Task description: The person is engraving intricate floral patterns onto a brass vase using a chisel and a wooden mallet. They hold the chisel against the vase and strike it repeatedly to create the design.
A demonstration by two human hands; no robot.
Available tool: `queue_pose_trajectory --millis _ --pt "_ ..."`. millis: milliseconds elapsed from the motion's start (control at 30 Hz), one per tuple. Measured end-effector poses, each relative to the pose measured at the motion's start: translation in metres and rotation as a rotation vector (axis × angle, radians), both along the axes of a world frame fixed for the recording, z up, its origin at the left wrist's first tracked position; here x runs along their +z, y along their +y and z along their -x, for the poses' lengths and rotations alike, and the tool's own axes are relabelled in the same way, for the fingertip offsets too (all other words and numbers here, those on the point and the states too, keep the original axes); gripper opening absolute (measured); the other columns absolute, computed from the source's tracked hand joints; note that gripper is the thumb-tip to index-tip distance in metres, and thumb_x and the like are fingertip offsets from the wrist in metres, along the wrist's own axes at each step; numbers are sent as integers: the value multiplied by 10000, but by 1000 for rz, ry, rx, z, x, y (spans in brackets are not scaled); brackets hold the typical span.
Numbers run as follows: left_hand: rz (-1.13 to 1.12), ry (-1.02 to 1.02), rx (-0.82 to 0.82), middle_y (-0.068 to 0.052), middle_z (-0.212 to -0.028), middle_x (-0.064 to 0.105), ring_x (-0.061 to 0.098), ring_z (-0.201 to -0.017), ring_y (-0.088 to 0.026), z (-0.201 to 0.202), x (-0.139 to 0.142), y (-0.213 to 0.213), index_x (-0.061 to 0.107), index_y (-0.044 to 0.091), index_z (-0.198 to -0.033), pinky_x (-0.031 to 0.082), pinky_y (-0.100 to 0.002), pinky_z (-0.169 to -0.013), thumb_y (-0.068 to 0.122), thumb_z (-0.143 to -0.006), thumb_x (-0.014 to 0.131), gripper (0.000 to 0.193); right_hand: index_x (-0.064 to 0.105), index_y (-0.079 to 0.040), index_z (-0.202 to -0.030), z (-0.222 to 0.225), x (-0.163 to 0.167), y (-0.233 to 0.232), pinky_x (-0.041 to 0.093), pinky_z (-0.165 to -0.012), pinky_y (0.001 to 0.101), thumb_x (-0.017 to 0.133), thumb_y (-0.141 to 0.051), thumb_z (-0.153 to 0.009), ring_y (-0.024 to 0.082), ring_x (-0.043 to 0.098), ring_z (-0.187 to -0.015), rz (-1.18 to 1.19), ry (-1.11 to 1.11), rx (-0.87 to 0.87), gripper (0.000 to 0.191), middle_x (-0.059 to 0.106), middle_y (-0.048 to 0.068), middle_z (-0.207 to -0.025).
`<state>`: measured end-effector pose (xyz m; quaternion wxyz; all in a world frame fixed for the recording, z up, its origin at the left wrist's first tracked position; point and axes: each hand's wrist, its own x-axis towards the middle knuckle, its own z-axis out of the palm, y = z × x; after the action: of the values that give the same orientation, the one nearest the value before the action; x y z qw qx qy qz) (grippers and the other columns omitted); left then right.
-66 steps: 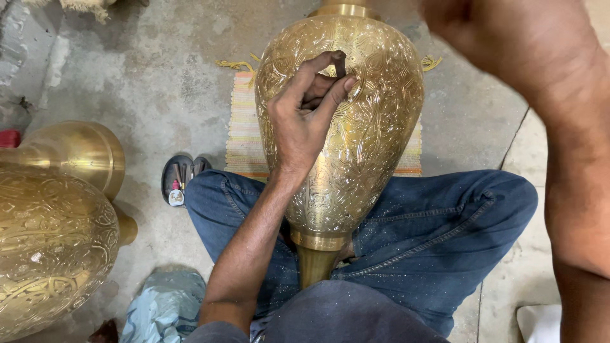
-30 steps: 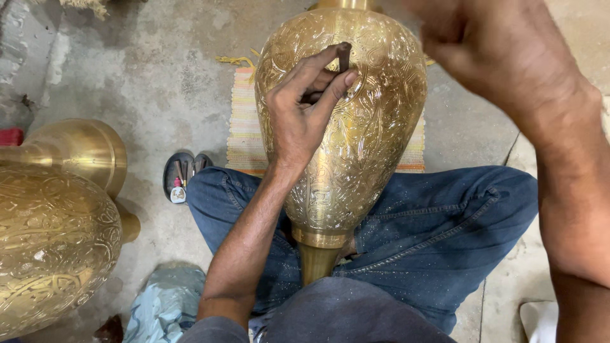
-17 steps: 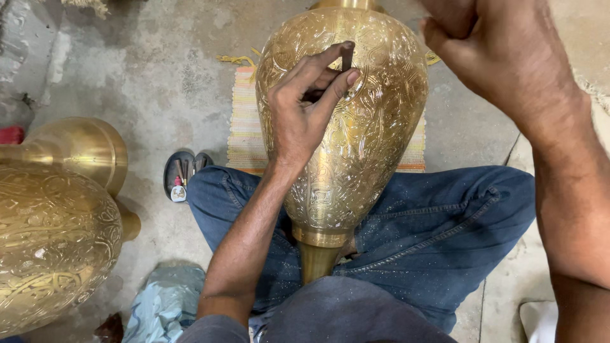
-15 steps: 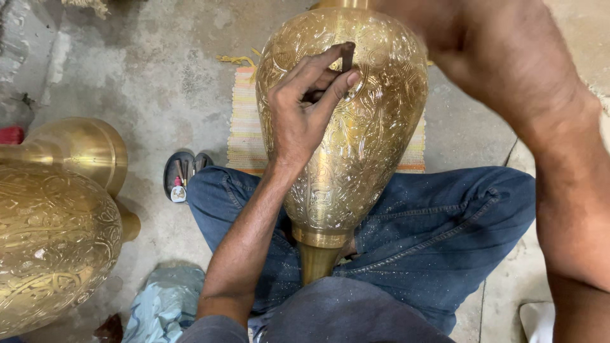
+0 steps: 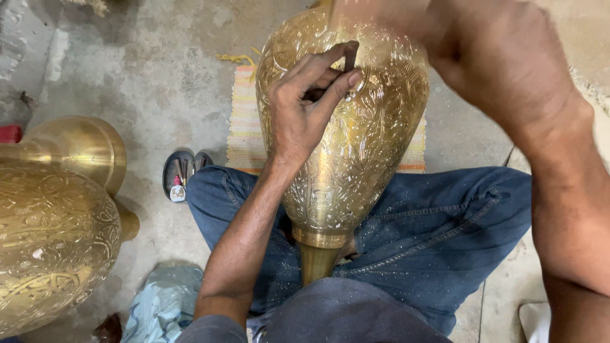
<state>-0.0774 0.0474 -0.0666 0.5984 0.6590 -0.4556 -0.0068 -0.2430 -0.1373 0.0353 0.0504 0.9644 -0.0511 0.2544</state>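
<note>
A large engraved brass vase (image 5: 362, 171) lies tilted across my lap, its narrow foot pointing toward me, resting on my blue jeans (image 5: 445, 235). My left hand (image 5: 302, 114) presses on the vase's upper body and pinches a small dark chisel (image 5: 351, 57) whose tip touches the metal. My right hand (image 5: 502, 57) is raised above the vase's right shoulder, close to the camera and blurred. Its fingers run off the top edge, so what it holds is hidden.
A second engraved brass vase (image 5: 51, 235) lies on the concrete floor at the left. A striped mat (image 5: 241, 121) sits under the vase in my lap, a sandal (image 5: 181, 174) beside my left knee, and a light blue cloth (image 5: 162, 305) at the bottom left.
My right hand swings up and down above the vase and is now larger and nearer the camera. My left hand keeps the chisel in almost the same spot.
</note>
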Motion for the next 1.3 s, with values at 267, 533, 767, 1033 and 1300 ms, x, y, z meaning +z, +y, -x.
queue_pose_trajectory --millis 267,533,767,1033,1300 --pt "-14 -33 -10 -60 -945 775 807 -846 -151 -2 -3 0 727 61 -1208 672 -279 -724 172 -947 814 297 587 -42 -896 -2 8 6 488 -627 381 758 -89 -961 227 648 -671 19 60 -49 189 612 87 -746" --pt "-18 -35 -51 -62 -974 773 805 -876 -143 -6 -2 0 712 60 -1229 694 -277 -757 178 -963 798 304 615 -20 -978 -2 9 10 524 -656 453 822 -110 -965 310 657 -705 3 92 -63 226 647 138 -799" --pt "-26 -40 -66 -60 -1008 758 801 -919 -146 -3 8 6 707 46 -1247 675 -271 -797 149 -951 824 335 612 -20 -1008 0 5 8 516 -683 478 808 -62 -952 342 662 -760 -152 104 -117 208 626 160 -823" --pt "-25 -24 -95 -46 -1017 754 802 -936 -135 -5 13 7 708 61 -1216 666 -265 -802 143 -967 822 285 628 -10 -1054 1 -6 2 533 -654 444 810 -66 -966 319 661 -680 -23 101 -57 209 639 135 -766" --pt "-33 5 -125 -47 -1032 746 801 -952 -145 -4 15 9 707 47 -1248 664 -271 -818 139 -961 822 323 610 -35 -980 3 -7 6 533 -637 388 825 -73 -983 249 675 -701 -70 -23 -50 218 637 91 -743"
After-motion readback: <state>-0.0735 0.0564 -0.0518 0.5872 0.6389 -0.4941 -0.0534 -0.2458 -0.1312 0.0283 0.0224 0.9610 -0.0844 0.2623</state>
